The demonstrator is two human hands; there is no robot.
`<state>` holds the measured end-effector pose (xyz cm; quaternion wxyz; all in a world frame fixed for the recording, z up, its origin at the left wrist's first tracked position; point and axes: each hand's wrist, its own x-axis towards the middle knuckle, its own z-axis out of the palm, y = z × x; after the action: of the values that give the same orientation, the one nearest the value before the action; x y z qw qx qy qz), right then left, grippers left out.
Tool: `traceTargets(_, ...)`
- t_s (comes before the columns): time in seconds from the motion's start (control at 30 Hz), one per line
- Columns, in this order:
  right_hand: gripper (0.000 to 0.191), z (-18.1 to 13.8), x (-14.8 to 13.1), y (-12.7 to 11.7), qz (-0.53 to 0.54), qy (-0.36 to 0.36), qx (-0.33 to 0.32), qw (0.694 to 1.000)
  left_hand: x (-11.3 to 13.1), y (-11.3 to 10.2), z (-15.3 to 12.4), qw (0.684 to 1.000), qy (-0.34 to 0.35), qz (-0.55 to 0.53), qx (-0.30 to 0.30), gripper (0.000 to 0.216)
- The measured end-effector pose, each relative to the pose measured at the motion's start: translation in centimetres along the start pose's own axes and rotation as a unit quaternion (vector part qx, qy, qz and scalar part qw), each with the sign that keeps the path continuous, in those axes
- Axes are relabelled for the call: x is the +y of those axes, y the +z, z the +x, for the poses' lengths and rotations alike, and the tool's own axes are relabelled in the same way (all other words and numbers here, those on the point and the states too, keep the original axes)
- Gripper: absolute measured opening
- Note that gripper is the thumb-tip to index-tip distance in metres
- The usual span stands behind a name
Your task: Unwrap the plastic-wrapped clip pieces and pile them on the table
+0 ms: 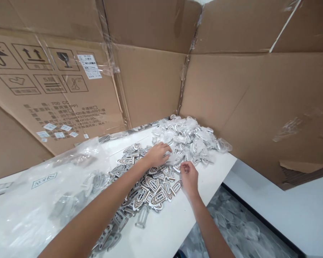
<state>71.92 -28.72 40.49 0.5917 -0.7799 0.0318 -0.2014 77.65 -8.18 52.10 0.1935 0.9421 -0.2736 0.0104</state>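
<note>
My left hand reaches over a pile of small arch-shaped pieces, its fingers curved and apart at the edge of a heap of clear-bagged pieces. Close to its right, my right hand is closed with the fingertips pressed together. Whatever it pinches, if anything, is too small to make out. Many loose pieces are white with brown scroll patterns and slots; others show plain grey. One grey piece lies at the near edge of the pile.
A large clear plastic bag with grey pieces inside covers the left of the white table. Tall cardboard walls stand behind and on both sides. Below the right table edge lies a mass of clear plastic bags.
</note>
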Motion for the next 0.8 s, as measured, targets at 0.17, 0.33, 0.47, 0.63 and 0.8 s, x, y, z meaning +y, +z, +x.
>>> traceTargets(0.17,0.019,0.0,0.0,-0.1,-0.019,-0.01,-0.01,1.0,0.0,2.3,1.8,0.998,-0.029,-0.025,-0.044,0.026)
traceTargets(0.33,0.025,0.0,-0.3,-0.1,-0.069,-0.051,-0.037,0.996,-0.9,2.7,2.1,0.992,-0.065,-0.091,-0.054,0.013)
traceTargets(0.47,0.033,-0.1,-0.5,-0.1,-0.095,-0.067,-0.069,0.991,-1.4,2.6,1.8,0.98,-0.091,-0.175,-0.039,0.028)
traceTargets(0.63,0.042,-0.1,-0.5,-0.2,-0.114,-0.087,-0.092,0.985,-1.5,3.0,1.3,0.96,-0.11,-0.256,-0.017,0.036)
traceTargets(0.8,0.039,-0.2,-0.4,0.0,-0.121,-0.061,-0.086,0.987,-0.9,1.7,0.6,0.952,-0.13,-0.275,0.033,0.023)
